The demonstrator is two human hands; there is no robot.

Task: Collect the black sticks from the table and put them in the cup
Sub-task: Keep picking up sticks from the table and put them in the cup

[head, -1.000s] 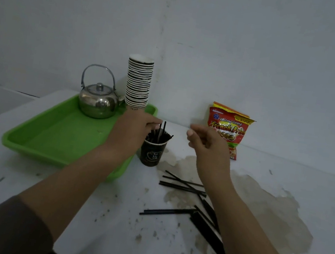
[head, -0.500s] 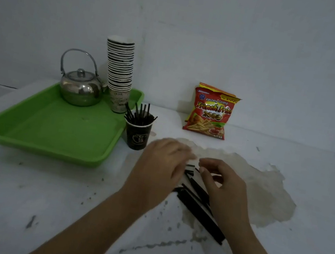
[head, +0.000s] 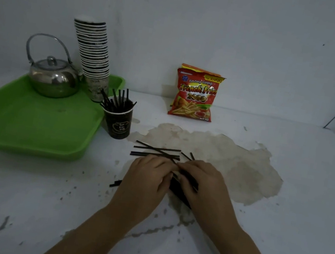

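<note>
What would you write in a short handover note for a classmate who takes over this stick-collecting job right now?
Hands: left hand and right hand are both down on the pile of black sticks on the table; whether either grips one is hidden.
Things: black paper cup stands beside the green tray.
Done: several sticks in the cup.
Left: loose sticks beyond the hands, a stick end to the left, plus the pile.
</note>
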